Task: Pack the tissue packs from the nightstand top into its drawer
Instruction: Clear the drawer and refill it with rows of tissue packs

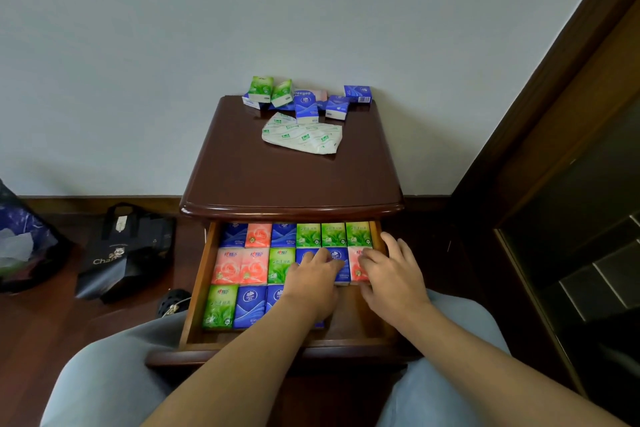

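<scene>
- The wooden drawer [199, 284] stands pulled out, its flat rectangular tissue packs [254, 265] laid in tidy rows (glossy wrappers in green, pink and blue).
- The left hand [313, 282] lies palm down in the middle row, fingers straight and resting on a blue pack [341, 265].
- The right hand [389, 272] lies beside it, fingers spread flat over a pink pack [355, 269] by the drawer's right wall.
- More loose packs [306, 99] sit jumbled at the back of the polished dark tabletop [277, 177], with a crumpled empty wrapper [303, 137] in front of them.

Blue, green, pink tissue packs [254, 265], dark brown nightstand [291, 177]
</scene>
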The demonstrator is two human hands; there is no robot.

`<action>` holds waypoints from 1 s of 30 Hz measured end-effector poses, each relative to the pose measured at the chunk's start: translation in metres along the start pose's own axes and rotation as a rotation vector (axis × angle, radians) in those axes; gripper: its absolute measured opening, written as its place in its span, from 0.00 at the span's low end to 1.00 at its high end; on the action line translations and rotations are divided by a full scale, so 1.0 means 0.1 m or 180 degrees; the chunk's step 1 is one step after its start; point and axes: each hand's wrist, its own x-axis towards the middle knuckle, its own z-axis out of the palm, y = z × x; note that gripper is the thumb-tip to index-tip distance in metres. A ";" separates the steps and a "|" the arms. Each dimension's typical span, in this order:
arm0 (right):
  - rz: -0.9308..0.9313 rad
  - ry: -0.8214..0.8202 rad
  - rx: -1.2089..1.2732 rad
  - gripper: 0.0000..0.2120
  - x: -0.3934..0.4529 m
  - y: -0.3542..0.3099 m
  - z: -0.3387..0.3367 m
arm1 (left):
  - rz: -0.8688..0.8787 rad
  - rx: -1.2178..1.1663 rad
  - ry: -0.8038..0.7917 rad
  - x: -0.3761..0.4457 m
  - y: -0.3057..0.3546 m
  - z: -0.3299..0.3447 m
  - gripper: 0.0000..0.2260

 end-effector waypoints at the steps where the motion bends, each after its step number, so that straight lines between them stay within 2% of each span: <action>1: -0.0054 0.0222 -0.0001 0.19 0.00 0.02 -0.03 | -0.0004 -0.0091 0.0165 -0.01 -0.01 -0.06 0.24; 3: -0.0114 0.0772 0.0015 0.15 0.04 0.07 -0.12 | -0.0015 -0.0270 0.0674 0.01 -0.06 -0.23 0.18; 5: -0.0070 0.1150 0.0148 0.15 0.16 0.10 -0.26 | -0.0020 -0.0341 0.1238 0.04 -0.15 -0.41 0.12; 9: 0.0090 0.1433 0.0684 0.11 0.49 0.07 -0.55 | -0.0270 -0.0412 0.1958 0.17 -0.42 -0.72 0.05; 11: 0.0154 0.1387 0.1024 0.10 0.65 0.02 -0.62 | -0.0497 -0.0353 0.1963 0.26 -0.58 -0.80 0.06; 14: 0.0361 0.1390 0.1665 0.06 0.91 -0.08 -0.67 | -0.0893 -0.0239 0.1651 0.42 -0.79 -0.85 0.11; 17: 0.0606 0.1453 0.1985 0.04 1.22 -0.13 -0.70 | -0.0997 -0.0114 0.1514 0.60 -0.95 -0.80 0.15; 22: 0.0943 0.1241 0.2194 0.11 1.97 -0.04 -0.74 | -0.0759 0.0105 0.1777 0.84 -1.06 -0.70 0.19; 25: 0.1272 0.1113 0.2534 0.14 2.48 0.07 -0.74 | -0.0799 0.0193 0.1633 1.00 -1.05 -0.71 0.23; 30: 0.1087 0.0863 0.2340 0.20 3.13 0.15 -0.69 | -0.0649 0.0111 0.1787 1.08 -1.04 -0.76 0.24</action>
